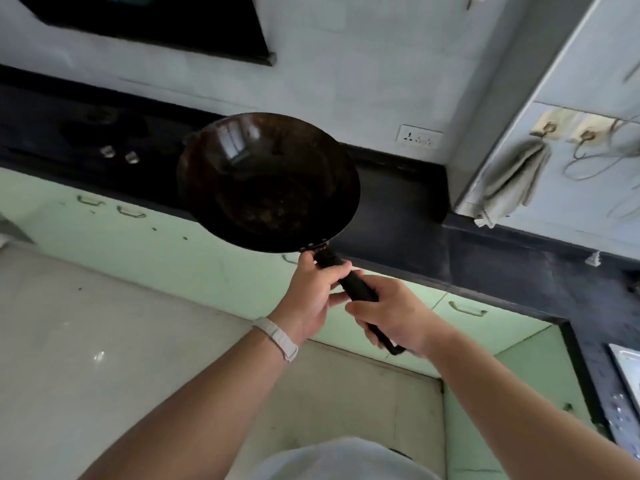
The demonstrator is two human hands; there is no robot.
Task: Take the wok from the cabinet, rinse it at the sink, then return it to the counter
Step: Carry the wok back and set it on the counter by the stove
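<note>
Wok (268, 181) in the air, held out in front of the person above the edge of the dark worktop (398, 209), bowl facing up and tilted a little toward the camera, with a bright window reflection on its inner wall. Its long black handle (353, 285) runs back and down from the rim toward the person's body, and both hands are on it.

The left hand (311, 292) grips the handle right behind the rivets where it meets the bowl, its fingers (334, 271) curled over the top and the thumb underneath. A pale band (277, 337) sits on that wrist. The right hand (391, 313) clenches the handle farther back, near its end; the fingers wrap under it so that only the tip of the handle pokes out below the palm. The two hands lie close together along the handle, the left one nearer the bowl, and no finger touches the bowl itself.

Below the wok run pale green cabinet fronts (173, 237) with small metal pulls. A dark stove (104, 133) with two knobs sits on the worktop to the left of the wok. On the wall behind is a white socket (420, 136), and to the right a grey cloth (512, 181) hangs from a hook. At the far right edge a strip of metal sink (627, 386) shows, well apart from the wok.
</note>
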